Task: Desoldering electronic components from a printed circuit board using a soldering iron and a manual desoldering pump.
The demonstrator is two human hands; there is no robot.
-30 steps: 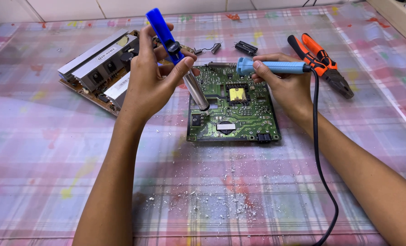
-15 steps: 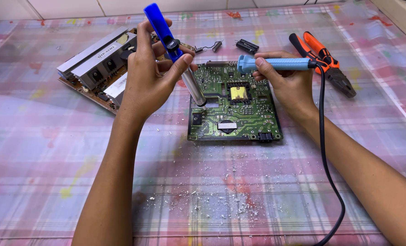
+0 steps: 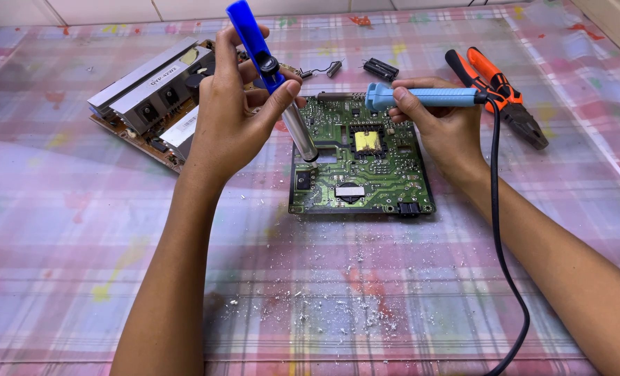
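Your green circuit board [image 3: 365, 163] sits mid-frame on pink plaid cloth [image 3: 59, 230]; blue pump [image 3: 257, 45] upper centre, orange-black pliers [image 3: 498, 87] upper right.

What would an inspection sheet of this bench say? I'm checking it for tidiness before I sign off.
Surface: table under a pink plaid plastic cloth, stained in spots.
Job's things: green circuit board lying flat; blue-and-silver desoldering pump, tip on the board; light-blue-handled soldering iron above the board's far edge.
Clutter: white crumbs in front of the board; second board with silver heat sinks; orange-and-black pliers; small black parts.
Hands: left hand grips the pump; right hand grips the iron.
Cables: black cord trailing along the right forearm.
Surroundings: pale tiled wall.
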